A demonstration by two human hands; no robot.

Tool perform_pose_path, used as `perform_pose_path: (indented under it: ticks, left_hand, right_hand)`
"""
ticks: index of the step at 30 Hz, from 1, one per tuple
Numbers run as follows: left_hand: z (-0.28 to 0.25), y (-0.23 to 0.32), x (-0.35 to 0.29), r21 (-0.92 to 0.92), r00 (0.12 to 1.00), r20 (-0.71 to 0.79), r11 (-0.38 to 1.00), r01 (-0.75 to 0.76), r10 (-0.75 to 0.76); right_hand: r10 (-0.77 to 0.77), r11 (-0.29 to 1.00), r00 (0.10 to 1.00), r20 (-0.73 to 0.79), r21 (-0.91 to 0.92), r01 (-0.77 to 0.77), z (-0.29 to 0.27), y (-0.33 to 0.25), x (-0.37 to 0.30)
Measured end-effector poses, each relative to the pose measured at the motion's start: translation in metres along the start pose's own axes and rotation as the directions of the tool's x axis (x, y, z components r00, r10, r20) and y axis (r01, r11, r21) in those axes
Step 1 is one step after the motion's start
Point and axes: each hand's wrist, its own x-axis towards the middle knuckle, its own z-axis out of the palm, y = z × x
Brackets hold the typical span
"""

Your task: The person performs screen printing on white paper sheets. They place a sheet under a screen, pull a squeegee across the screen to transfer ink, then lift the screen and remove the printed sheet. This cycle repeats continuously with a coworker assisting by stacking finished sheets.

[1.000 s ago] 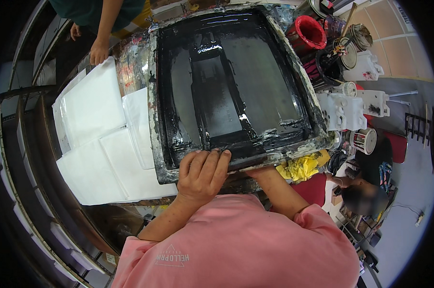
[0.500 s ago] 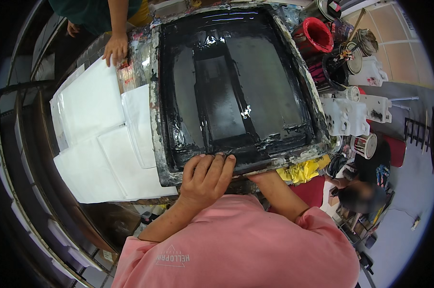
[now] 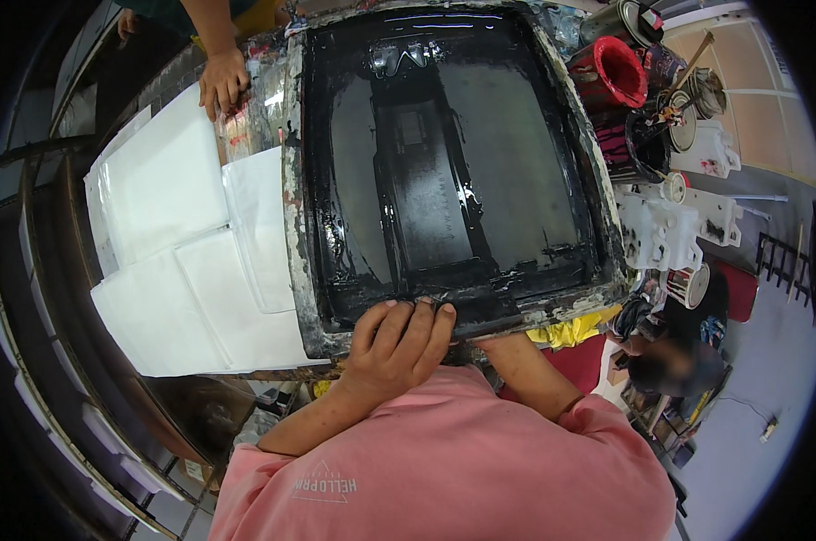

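Observation:
A screen-printing frame (image 3: pixel 294 194), its rim crusted with paint, lies in front of me. Wet black ink (image 3: pixel 336 288) coats the borders of its mesh, and a thinner dark strip (image 3: pixel 426 194) runs down the middle. My left hand (image 3: pixel 397 341) curls its fingers over the near rim, beside a flat ink-black piece (image 3: pixel 476 290) that looks like a squeegee. Whether the fingers also touch that piece, I cannot tell. My right hand reaches under the near rim; only its wrist and forearm (image 3: pixel 527 365) show, the fingers being hidden.
White sheets (image 3: pixel 160 194) lie left of the frame, with another person's hand (image 3: pixel 223 83) at their far edge. Along the right stand a red-rimmed ink bucket (image 3: pixel 620 72), several cans and white plastic containers (image 3: pixel 660 230). A yellow cloth (image 3: pixel 570 330) sits by the near right corner. Racks (image 3: pixel 56 352) stand far left.
The view has shifted slightly. My left hand keeps its hold on the near rim and my right stays under it. The glare on the ink differs, and the other person's fingers have moved a little.

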Motion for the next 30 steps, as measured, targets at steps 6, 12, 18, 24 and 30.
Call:
perform_pose_path:
  ticks: [6, 12, 18, 24, 30]
  left_hand:
    - [-0.001, -0.001, -0.001, -0.005, 1.000, 0.001, 1.000, -0.003, 0.003]
    - [-0.004, 0.000, 0.004, -0.027, 1.000, -0.007, 0.999, 0.019, -0.020]
    - [-0.019, 0.005, 0.017, -0.108, 0.996, -0.001, 0.990, 0.089, -0.090]
    - [-0.035, 0.012, 0.035, -0.062, 0.992, -0.081, 0.994, 0.094, -0.099]
    - [-0.048, 0.017, 0.048, -0.056, 0.991, -0.085, 0.994, 0.096, -0.101]
  right_hand:
    - [0.002, 1.000, 1.000, 0.004, 0.025, -0.002, 0.001, 0.005, -0.004]
    - [-0.087, 0.985, 0.996, 0.001, -0.150, 0.087, 0.026, 0.016, -0.029]
    - [-0.181, 0.946, 0.983, 0.029, -0.268, 0.182, 0.046, 0.018, -0.071]
    - [-0.318, 0.942, 0.941, 0.114, -0.073, 0.327, 0.026, -0.018, -0.141]
    - [-0.709, -0.682, 0.516, 0.481, -0.654, -0.328, -0.042, -0.049, -0.186]
